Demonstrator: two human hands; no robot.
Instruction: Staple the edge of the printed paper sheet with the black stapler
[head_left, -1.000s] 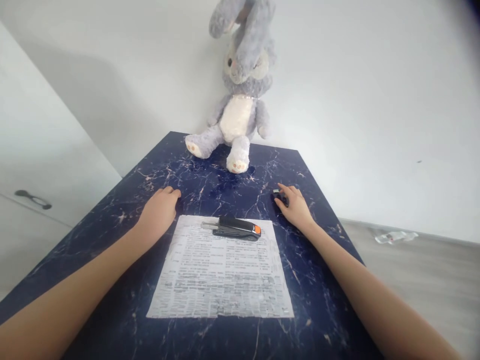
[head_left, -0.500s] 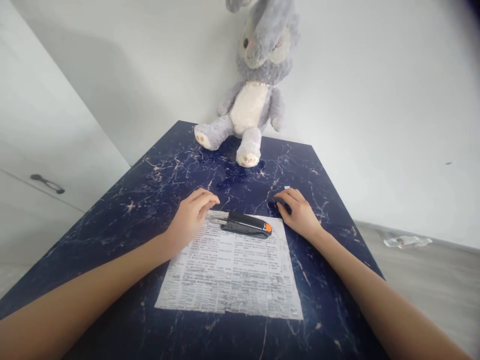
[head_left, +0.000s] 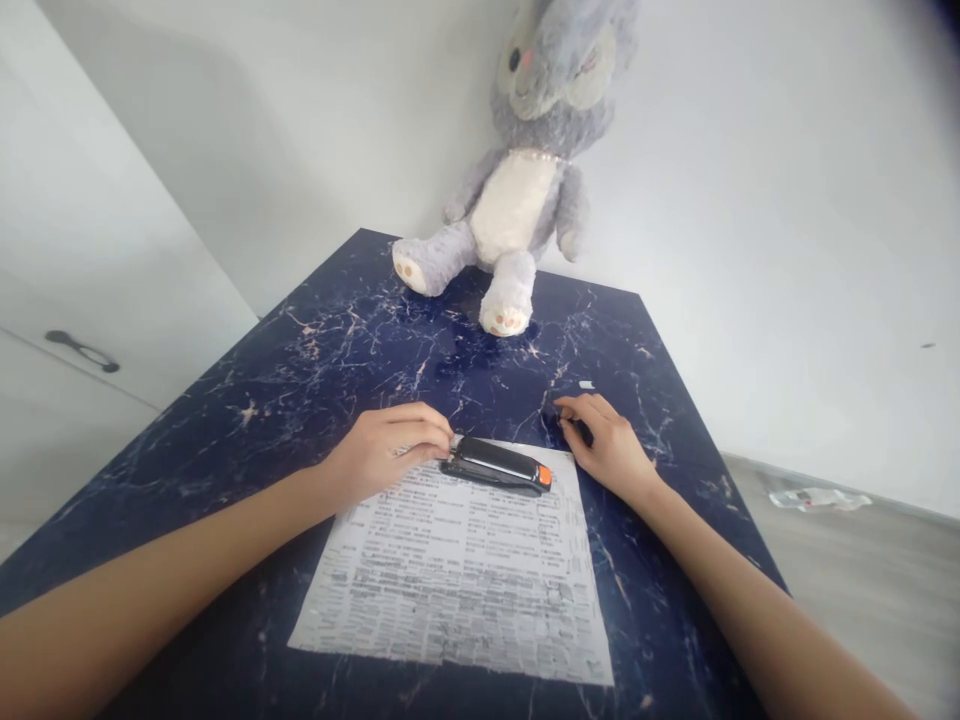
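White and printed all over, the sheet (head_left: 457, 580) lies nearest you on the marbled blue table (head_left: 300, 370), extending towards six o'clock from the stapler. Risk: any drag on the stapler could pull it along, since the stapler rests on it.

Black with an orange tip, the stapler (head_left: 501, 465) lies across the sheet's far part, orange end near three o'clock. At its nine o'clock end your left hand (head_left: 382, 455) has thumb and fingertips nearly together, touching the slim end; whether they grip it cannot be told. Holding one end only could let the body swing.

Between two and three o'clock, your right hand (head_left: 611, 445) curls loosely over a small dark object (head_left: 583, 432), mostly hidden; its hold cannot be confirmed. A careless sweep could knock the white piece (head_left: 586, 384) just beyond. Farther off, near twelve o'clock, sits a plush toy (head_left: 517, 205).
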